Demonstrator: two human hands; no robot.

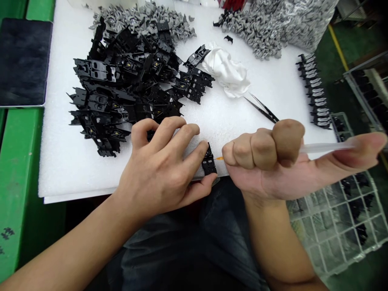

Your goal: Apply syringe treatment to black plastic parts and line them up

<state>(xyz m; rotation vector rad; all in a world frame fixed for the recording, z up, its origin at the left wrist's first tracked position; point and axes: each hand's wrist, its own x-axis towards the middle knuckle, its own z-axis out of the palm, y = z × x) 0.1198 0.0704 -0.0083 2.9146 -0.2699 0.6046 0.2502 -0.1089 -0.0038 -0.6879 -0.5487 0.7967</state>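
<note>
Near the table's front edge, my left hand (163, 165) pinches a small black plastic part (208, 161) between thumb and index finger; its other fingers are curled over the white foam surface. My right hand (266, 153) is wrapped round a syringe (327, 148), with the thumb against the end of its translucent plunger. Most of the barrel is hidden in the fist. The syringe's orange tip (219, 158) points left at the black part, very close to its right edge; whether they touch I cannot tell. Beyond my left hand lies a heap of similar black parts (130, 81).
Tweezers (262, 108) and a crumpled white cloth (226, 70) lie ahead. Grey small pieces (145, 20) are heaped at the back, more beside a plastic bag (303, 24). A row of assembled parts (315, 93) lines the right edge. A tablet (24, 62) lies left.
</note>
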